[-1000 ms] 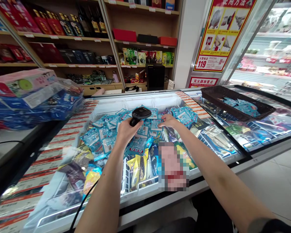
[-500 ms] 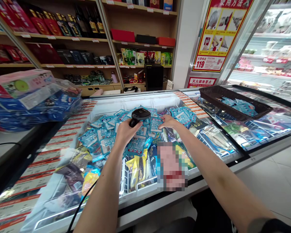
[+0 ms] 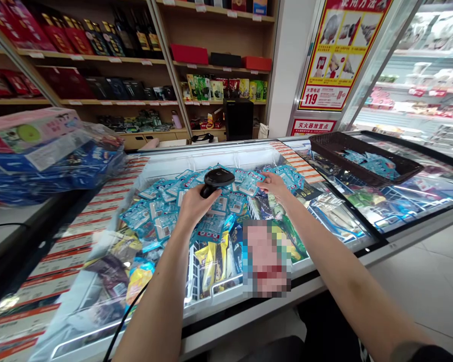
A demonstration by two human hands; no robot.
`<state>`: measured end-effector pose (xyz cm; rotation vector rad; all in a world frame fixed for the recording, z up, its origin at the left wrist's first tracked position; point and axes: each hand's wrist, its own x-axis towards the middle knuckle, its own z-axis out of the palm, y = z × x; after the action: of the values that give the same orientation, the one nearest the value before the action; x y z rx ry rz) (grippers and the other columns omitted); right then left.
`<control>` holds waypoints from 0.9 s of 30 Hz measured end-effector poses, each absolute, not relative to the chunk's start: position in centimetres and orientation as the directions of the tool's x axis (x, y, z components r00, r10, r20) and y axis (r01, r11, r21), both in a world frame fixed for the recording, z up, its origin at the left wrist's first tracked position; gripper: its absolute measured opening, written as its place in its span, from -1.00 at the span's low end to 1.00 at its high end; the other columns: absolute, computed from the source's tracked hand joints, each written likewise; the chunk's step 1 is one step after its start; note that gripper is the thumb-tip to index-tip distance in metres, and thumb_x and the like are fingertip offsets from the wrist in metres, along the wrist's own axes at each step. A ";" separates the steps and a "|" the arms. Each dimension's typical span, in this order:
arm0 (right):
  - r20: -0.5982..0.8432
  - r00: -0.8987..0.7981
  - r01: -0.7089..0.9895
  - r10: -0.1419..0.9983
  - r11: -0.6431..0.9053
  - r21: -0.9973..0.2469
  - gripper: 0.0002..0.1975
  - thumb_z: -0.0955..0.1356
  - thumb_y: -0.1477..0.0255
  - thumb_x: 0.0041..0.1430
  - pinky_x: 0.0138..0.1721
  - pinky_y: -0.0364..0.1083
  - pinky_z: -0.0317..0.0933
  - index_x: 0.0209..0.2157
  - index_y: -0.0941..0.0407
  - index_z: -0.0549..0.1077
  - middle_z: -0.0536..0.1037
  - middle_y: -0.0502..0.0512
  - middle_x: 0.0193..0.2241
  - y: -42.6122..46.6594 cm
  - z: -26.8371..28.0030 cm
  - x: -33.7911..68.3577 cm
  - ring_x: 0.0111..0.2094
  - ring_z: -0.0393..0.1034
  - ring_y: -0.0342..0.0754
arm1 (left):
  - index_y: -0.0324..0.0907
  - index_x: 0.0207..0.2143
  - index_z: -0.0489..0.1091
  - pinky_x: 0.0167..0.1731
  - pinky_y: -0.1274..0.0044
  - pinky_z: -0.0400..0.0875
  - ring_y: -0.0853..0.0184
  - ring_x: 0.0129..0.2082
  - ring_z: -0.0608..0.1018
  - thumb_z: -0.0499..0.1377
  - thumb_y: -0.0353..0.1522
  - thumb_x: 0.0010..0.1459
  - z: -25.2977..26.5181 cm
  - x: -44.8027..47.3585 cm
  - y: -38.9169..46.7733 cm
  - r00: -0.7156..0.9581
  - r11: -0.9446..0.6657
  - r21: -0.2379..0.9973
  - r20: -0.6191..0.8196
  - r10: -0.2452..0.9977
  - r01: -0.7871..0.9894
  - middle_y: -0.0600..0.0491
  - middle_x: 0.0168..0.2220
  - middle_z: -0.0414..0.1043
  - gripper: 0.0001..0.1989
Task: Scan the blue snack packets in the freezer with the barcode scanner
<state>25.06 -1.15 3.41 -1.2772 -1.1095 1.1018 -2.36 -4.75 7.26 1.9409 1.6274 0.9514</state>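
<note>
My left hand (image 3: 196,203) is closed round the handle of a black barcode scanner (image 3: 219,177), its head facing right above a heap of flat blue packets (image 3: 166,213). With thumb and fingers, my right hand (image 3: 275,187) pinches the edge of a blue packet (image 3: 250,184) with a printed barcode label. That packet is just right of the scanner head, at the right side of the heap. More blue packets (image 3: 292,176) lie beyond my right hand. The heap rests on the glass top of a chest freezer (image 3: 245,151).
Under the glass are baskets with yellow wrapped goods (image 3: 211,256). A brown basket (image 3: 366,173) with some blue packets stands at the right. Wrapped boxes (image 3: 49,146) are at the left. A black cable (image 3: 130,311) runs past my left forearm. A blurred pinkish object (image 3: 266,256) lies in front.
My right hand has moved slightly away from me and to the right, with a blue packet between its fingers. The left hand and the scanner stay nearly where they were.
</note>
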 end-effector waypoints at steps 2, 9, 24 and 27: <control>0.093 0.228 -0.025 0.969 0.101 -0.995 -0.57 0.50 0.39 -0.14 -0.53 -0.18 0.25 -0.20 0.09 0.37 0.35 -0.19 -0.62 -1.5 2.5 25.8 -0.54 0.38 -0.14 | -0.18 -0.39 0.43 -0.62 0.53 0.18 0.32 -0.65 0.43 0.16 0.06 0.04 7.4 -2.2 -4.9 0.077 -0.211 0.702 0.218 0.973 0.680 0.08 -0.66 0.39 -0.53; 0.117 0.289 -0.254 0.950 0.194 -0.948 -0.58 0.50 0.26 -0.07 -0.22 -0.01 0.48 -0.37 0.05 0.19 0.35 -0.16 -0.59 -2.4 0.5 26.2 -0.39 0.57 0.00 | -0.19 -0.33 0.45 -0.64 0.56 0.14 0.35 -0.67 0.40 0.19 0.08 0.00 7.8 -1.4 -5.5 0.114 -0.204 0.692 0.174 0.978 0.692 0.11 -0.64 0.38 -0.50; 0.096 0.233 -0.340 0.968 0.173 -0.924 -0.57 0.50 0.34 -0.04 -0.12 0.03 0.46 -0.40 0.03 0.13 0.27 -0.18 -0.56 -2.8 0.6 25.5 -0.35 0.60 0.02 | -0.18 -0.42 0.39 -0.62 0.54 0.17 0.35 -0.66 0.41 0.19 0.04 0.02 8.3 -0.8 -6.1 0.187 -0.230 0.683 0.138 0.973 0.693 0.10 -0.66 0.38 -0.55; 0.114 0.235 -0.346 0.965 0.192 -0.918 -0.54 0.51 0.33 -0.06 -0.11 0.00 0.46 -0.40 0.03 0.12 0.22 -0.20 -0.57 -2.8 0.6 25.5 -0.36 0.60 0.00 | -0.17 -0.41 0.39 -0.62 0.54 0.18 0.35 -0.67 0.41 0.19 0.03 0.03 8.5 -0.7 -6.2 0.197 -0.223 0.688 0.117 0.973 0.691 0.10 -0.66 0.38 -0.57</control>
<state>25.46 -2.77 0.63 -0.9169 -0.8561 1.0990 -0.66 -6.23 8.48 1.9853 1.5464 0.7553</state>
